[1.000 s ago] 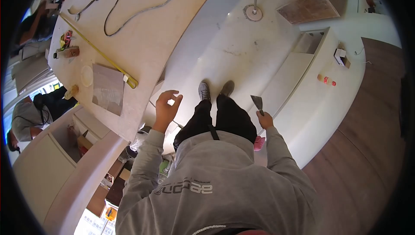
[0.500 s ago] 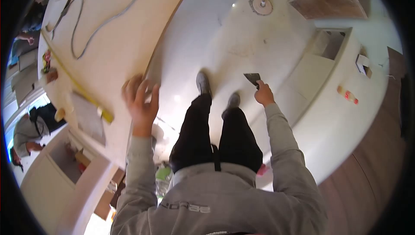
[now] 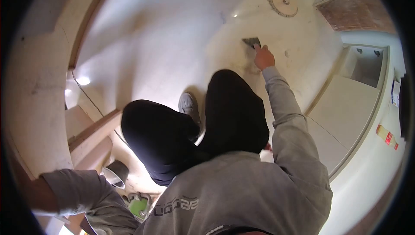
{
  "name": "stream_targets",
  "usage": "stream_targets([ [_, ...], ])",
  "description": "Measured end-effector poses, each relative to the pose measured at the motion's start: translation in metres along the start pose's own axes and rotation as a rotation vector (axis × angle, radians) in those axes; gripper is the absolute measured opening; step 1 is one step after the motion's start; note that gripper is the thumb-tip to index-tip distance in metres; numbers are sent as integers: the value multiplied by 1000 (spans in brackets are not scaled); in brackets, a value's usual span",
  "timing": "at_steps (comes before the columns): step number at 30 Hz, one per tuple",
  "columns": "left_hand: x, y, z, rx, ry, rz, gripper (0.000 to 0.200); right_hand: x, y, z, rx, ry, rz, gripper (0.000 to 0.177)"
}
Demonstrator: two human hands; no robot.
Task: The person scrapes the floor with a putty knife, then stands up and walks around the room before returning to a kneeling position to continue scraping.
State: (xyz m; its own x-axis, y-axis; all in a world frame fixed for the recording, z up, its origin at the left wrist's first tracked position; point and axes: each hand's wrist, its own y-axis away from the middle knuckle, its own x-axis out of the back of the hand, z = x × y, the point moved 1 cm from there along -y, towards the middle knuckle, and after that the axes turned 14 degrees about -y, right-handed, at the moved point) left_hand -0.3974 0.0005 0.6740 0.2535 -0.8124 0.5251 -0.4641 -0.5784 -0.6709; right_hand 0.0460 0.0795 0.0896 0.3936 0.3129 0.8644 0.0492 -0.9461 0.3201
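Observation:
My right hand (image 3: 264, 57) is closed round the handle of a putty knife (image 3: 251, 42) with a wide dark blade. The blade is close over the pale floor (image 3: 225, 55), beside a brownish stained patch (image 3: 248, 66). My left forearm (image 3: 41, 194) stretches to the far left, by the curved counter (image 3: 41, 88), and its hand is lost in the dark edge of the view. My knees are bent in a low crouch, with one grey shoe (image 3: 189, 106) showing on the floor.
A round mop (image 3: 283, 3) stands at the top, left of a brown board (image 3: 356, 12). On the right, a white cabinet (image 3: 343, 105) has an open compartment, with a bottle (image 3: 387, 137) on its top. A dark bucket (image 3: 116, 173) and green item (image 3: 139, 207) are at lower left.
I have gone from standing to a crouch, nearer the floor. The putty knife has moved forward to the floor, and my left hand has swung out to the left edge.

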Motion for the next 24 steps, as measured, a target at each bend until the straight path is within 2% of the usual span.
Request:
stream_targets([
  [3, -2, 3, -10, -30, 82, -11, 40, 3, 40, -2, -70, -71, 40, 41],
  [5, 7, -5, 15, -104, 48, -12, 41, 18, 73, -2, -101, -105, 70, 41],
  [6, 11, -5, 23, -170, 7, -17, 41, 20, 90, -3, -121, -65, -11, 41],
  [7, 7, -4, 4, 24, -74, -79, 43, 19, 93, -2, -137, -25, -90, 40],
  [8, 6, -5, -2, 31, -89, -71, 43, 11, 88, 4, -123, -25, -80, 40],
  [10, 4, -4, -4, -108, -160, -59, 43, -14, 92, 19, -62, 9, -109, 39],
  [12, -3, -6, 4, -177, -215, -17, 42, -33, 73, 27, -37, -3, -93, 37],
  [14, -6, -6, -2, -205, 46, 64, 40, -39, 44, 21, -18, -25, -64, 36],
  [15, -4, -6, -1, -207, 45, 60, 40, -32, 27, 12, -52, -33, -91, 36],
  [17, 1, -3, 0, -159, -185, -28, 37, -35, 18, 10, -88, -44, -121, 37],
  [20, 0, -1, -7, -221, -142, -37, 34, -45, 14, 16, -32, 67, -163, 38],
  [22, -1, 0, -8, -200, -114, -45, 33, -39, 11, 17, -19, -21, -8, 38],
  [24, -1, 0, -3, -195, -86, -54, 32, -36, -13, 17, -49, -66, 2, 39],
])
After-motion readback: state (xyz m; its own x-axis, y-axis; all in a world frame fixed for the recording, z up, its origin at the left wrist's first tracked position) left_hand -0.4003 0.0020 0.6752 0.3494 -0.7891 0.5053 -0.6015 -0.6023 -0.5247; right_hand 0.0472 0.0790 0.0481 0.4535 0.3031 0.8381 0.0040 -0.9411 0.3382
